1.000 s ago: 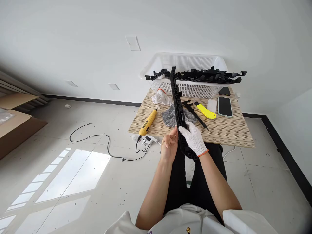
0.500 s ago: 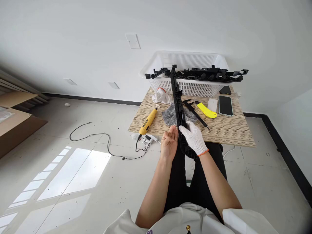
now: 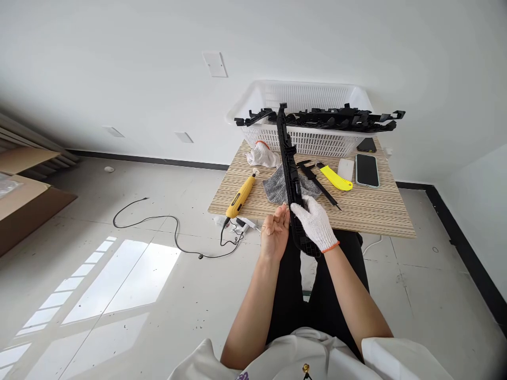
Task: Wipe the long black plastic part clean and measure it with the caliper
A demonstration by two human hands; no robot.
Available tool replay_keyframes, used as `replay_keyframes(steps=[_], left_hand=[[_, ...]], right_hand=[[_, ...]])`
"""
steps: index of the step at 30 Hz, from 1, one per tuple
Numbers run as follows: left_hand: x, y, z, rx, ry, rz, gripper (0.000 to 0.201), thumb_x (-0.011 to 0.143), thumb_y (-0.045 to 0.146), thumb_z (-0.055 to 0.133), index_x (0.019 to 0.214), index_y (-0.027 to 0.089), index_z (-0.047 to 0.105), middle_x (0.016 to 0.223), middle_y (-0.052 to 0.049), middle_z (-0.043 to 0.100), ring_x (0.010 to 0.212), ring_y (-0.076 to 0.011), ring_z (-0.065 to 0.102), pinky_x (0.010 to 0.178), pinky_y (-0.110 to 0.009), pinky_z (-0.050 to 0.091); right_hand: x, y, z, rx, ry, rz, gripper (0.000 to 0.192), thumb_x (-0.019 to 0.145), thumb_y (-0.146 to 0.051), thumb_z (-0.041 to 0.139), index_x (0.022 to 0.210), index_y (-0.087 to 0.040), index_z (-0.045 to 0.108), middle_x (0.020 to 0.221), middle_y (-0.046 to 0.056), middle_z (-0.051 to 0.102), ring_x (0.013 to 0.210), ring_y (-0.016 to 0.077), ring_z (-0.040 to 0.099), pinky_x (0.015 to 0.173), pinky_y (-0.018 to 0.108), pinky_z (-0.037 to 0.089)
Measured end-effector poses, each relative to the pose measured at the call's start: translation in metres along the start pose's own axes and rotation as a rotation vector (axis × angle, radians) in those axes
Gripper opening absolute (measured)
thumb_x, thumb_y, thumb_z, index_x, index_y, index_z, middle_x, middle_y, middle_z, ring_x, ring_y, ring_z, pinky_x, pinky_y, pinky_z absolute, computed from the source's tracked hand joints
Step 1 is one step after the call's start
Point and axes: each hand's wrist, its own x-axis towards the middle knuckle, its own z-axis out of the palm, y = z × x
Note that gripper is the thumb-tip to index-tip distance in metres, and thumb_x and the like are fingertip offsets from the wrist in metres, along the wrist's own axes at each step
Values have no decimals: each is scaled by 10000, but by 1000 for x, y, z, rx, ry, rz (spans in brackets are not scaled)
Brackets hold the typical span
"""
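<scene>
My right hand (image 3: 316, 224), in a white knit glove with an orange cuff, grips the near end of a long black plastic trim part (image 3: 290, 169) that points away from me over the table, up to the basket. My bare left hand (image 3: 274, 235) is beside that part on its left, fingers curled, fingertips touching its edge. Under the part lies a grey cloth (image 3: 277, 187) on the striped wooden table (image 3: 368, 211).
A white mesh basket (image 3: 309, 140) at the table's back holds several more black trim parts (image 3: 340, 120). On the table lie a yellow rotary tool (image 3: 241, 197), a white glove (image 3: 261, 156), a black caliper (image 3: 317, 183), a yellow cutter (image 3: 336, 178), a white box and a phone (image 3: 366, 170). A cable (image 3: 158, 227) trails on the floor at left.
My left hand's fingers straightened alongside the black part, then curled back against it. The right hand and the part have hardly moved; the view has tilted slightly.
</scene>
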Motion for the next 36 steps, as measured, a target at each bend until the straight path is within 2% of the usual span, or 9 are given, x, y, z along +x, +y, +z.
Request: replay_keyframes(steps=[5, 16, 18, 20, 22, 27, 29, 32, 36], left_hand=[[1, 1, 0, -113, -32, -20, 405, 714, -5, 603, 480, 178, 328, 982, 33, 776, 1177, -168, 656, 1110, -336, 471], [1, 1, 2, -181, -44, -30, 518, 676, -50, 600, 449, 165, 187, 832, 19, 755, 1075, -143, 700, 995, -257, 542], [0, 2, 2, -193, -24, -35, 525, 697, -42, 605, 463, 178, 191, 638, 19, 654, 1065, -154, 709, 1000, -264, 537], [-1, 3, 3, -212, -7, -47, 527, 746, -21, 603, 486, 195, 198, 456, 49, 418, 1065, -166, 715, 1022, -281, 524], [-1, 4, 4, -239, 1, -57, 527, 796, -1, 591, 511, 204, 198, 427, 70, 227, 1077, -172, 713, 1040, -300, 513], [-1, 5, 2, -299, -37, -61, 539, 811, 14, 605, 540, 200, 178, 476, 73, 144, 1064, -169, 712, 1050, -308, 508], [-1, 5, 1, -314, -56, -60, 540, 798, 7, 602, 552, 197, 161, 472, 87, 143, 817, -120, 732, 1058, -320, 511], [-3, 8, 1, -338, -110, -76, 532, 759, -27, 578, 573, 189, 129, 455, 122, 170, 379, -6, 450, 1078, -340, 510], [-5, 11, 1, -305, -131, -73, 541, 762, -31, 562, 597, 185, 94, 448, 128, 167, 325, 15, 250, 1088, -352, 510]], right_hand=[[0, -1, -1, -13, -2, -1, 302, 895, -482, 605, 1107, -271, 649, 1088, 1, 740, 1036, 223, 671, 889, 355, 476], [0, 1, 0, -8, 7, -7, 302, 894, -478, 615, 1105, -267, 657, 1103, 3, 742, 1044, 227, 674, 887, 358, 473], [-1, 1, 0, -6, 4, -10, 299, 895, -476, 614, 1105, -267, 656, 1108, 5, 740, 1051, 229, 671, 890, 361, 474], [-1, 0, 0, -9, 7, -8, 300, 893, -476, 617, 1104, -266, 657, 1113, 7, 739, 1057, 233, 669, 890, 364, 475], [-1, -1, 0, -9, 9, -2, 306, 891, -475, 620, 1112, -266, 657, 1115, 9, 739, 1057, 233, 670, 883, 364, 477], [-1, -2, 0, -8, 2, 9, 313, 893, -479, 616, 1120, -268, 657, 1113, 8, 738, 1040, 226, 671, 862, 355, 478], [-1, -2, 0, -19, 8, 10, 319, 890, -486, 618, 1115, -264, 659, 1090, 10, 739, 1021, 227, 672, 851, 354, 474], [-1, -2, 0, -31, 15, -4, 316, 889, -486, 616, 1103, -258, 661, 1084, 14, 736, 1021, 228, 667, 859, 352, 466], [-1, -2, 0, -26, 12, -9, 310, 891, -493, 609, 1086, -259, 663, 1096, 17, 733, 1019, 228, 665, 859, 348, 466]])
